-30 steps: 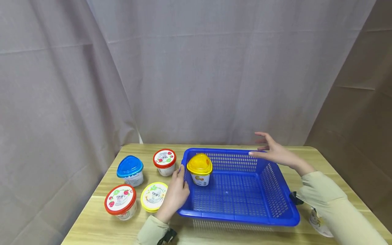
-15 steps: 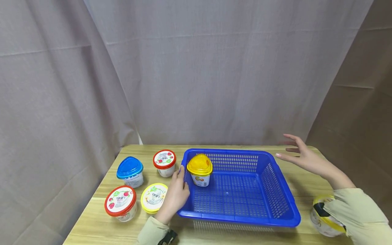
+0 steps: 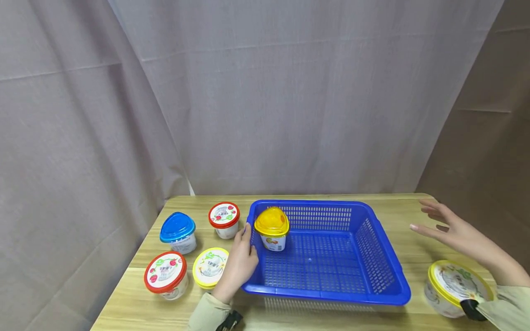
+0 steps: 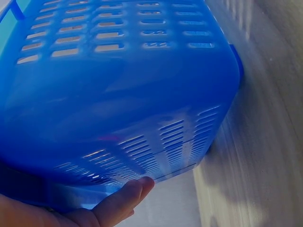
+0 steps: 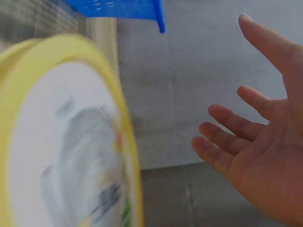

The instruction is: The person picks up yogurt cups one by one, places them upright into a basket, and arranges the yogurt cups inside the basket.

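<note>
My left hand point(image 3: 239, 262) grips the left rim of a blue plastic basket point(image 3: 323, 294). In the left wrist view, fingers point(image 4: 124, 201) lie along the outside of its slotted wall. Inside the basket, at its left end, stands a tub with a domed yellow lid point(image 3: 272, 223). To the right of the basket my right hand point(image 3: 457, 234) hovers with fingers spread and nothing in them. A large round tub with a yellow-rimmed lid point(image 3: 459, 281) stands below that hand, partly covered by the sleeve; this tub also looms large and blurred in the right wrist view.
Left of the basket stand a blue-lidded tub point(image 3: 178, 230), two red-rimmed tubs, one at the back point(image 3: 224, 218) and one in front point(image 3: 166, 275), and a yellow-rimmed tub point(image 3: 209, 266) close by my left forearm. A grey curtain point(image 3: 290, 101) hangs behind the wooden table point(image 3: 124, 303).
My right hand has moved from over the basket's back right corner out to the right, exposing the round yellow-rimmed tub. The left hand keeps its hold on the basket.
</note>
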The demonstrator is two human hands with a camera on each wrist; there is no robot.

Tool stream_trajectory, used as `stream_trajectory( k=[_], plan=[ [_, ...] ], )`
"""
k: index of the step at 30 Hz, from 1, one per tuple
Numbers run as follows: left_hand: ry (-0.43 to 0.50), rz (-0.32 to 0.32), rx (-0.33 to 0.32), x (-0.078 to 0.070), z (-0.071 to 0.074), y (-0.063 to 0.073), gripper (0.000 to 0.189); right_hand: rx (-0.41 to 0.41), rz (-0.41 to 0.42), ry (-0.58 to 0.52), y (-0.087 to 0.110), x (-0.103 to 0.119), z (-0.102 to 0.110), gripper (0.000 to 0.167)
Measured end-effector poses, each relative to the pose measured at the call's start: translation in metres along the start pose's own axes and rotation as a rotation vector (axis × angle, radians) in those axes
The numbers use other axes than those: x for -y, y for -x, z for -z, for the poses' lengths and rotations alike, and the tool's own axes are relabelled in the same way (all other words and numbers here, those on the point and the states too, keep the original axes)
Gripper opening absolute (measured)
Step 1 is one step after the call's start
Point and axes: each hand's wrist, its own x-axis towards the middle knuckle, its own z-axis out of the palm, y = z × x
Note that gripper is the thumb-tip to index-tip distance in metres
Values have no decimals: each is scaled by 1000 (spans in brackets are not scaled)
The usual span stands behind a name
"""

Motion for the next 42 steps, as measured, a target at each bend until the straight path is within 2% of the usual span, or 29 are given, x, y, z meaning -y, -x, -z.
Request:
stream_trajectory(
  k=[10,19,25,30,34,42],
  plan=[
    [-9,-2,1,0,0,0,59,35,-133,25,26,-34,0,96],
    [-6,0,0,0,0,1,60,99,-164,31,38,-57,-2,96],
    [-7,-13,-14,2,-2,0,60,117,-130,-28,43,-68,-11,95],
    [-7,-12,-12,2,-2,-1,60,47,-47,-30,51,-81,-20,89],
    [-14,-11,-11,1,-2,0,60,23,8,0,59,-91,-22,89],
    [-7,6,8,0,-1,0,60,103,56,-15,64,-111,-24,81]
  ],
)
